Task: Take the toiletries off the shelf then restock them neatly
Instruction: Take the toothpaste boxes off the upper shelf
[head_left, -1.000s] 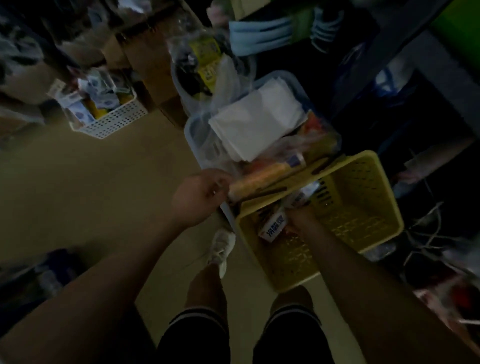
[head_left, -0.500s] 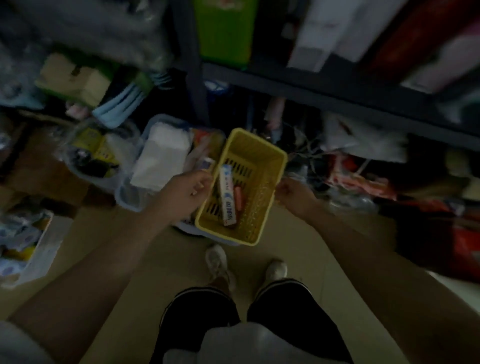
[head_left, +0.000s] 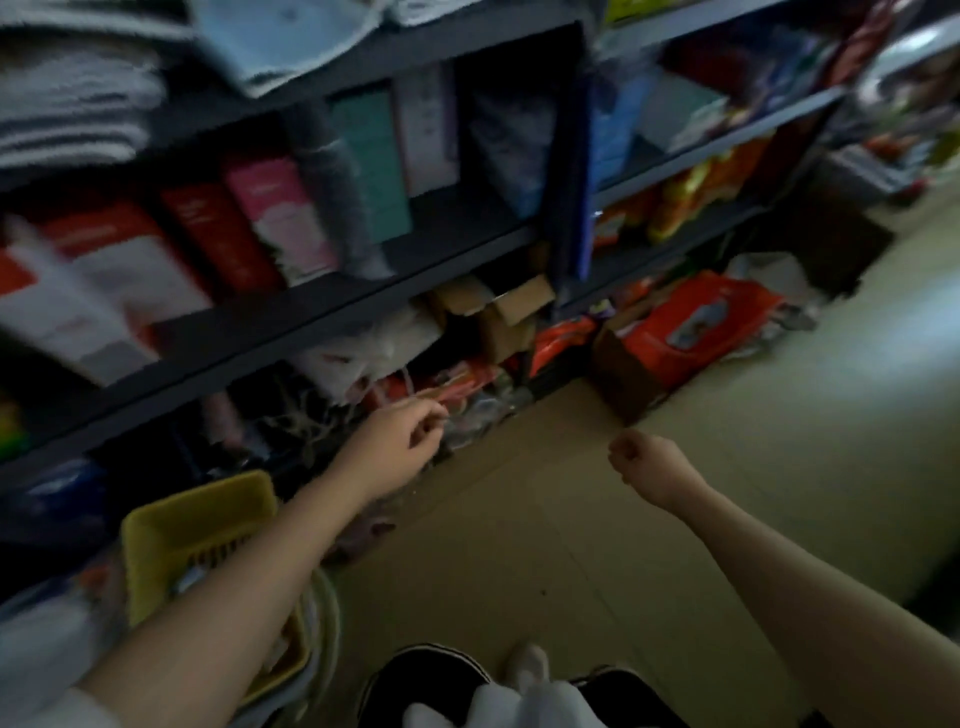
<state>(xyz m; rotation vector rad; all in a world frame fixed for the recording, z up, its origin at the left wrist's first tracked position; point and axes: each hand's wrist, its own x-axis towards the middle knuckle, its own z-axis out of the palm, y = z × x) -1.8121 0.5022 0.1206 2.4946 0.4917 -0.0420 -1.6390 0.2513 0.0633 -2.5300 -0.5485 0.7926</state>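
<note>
Across the upper frame we see the dark shelf (head_left: 322, 317), its boards tilted in the view and packed with blurred upright packs, among them a pink pack (head_left: 280, 218) and a teal pack (head_left: 371, 166); these toiletries stand in a row on the middle board. Below the lowest board we see loose red packets (head_left: 696, 322) and an open cardboard box (head_left: 498, 306) lying at floor level. Beneath us the beige floor (head_left: 545, 545) fills the centre. At lower left the yellow basket (head_left: 197, 519) sits by the shelf foot, partly covered by our left forearm; its contents are too blurred to name. Our left hand (head_left: 400, 441) reaches toward the low clutter, fingers loosely curled, grasping nothing that we can make out. Our right hand (head_left: 644, 462) hangs over the floor, clenched into a fist, empty.
</note>
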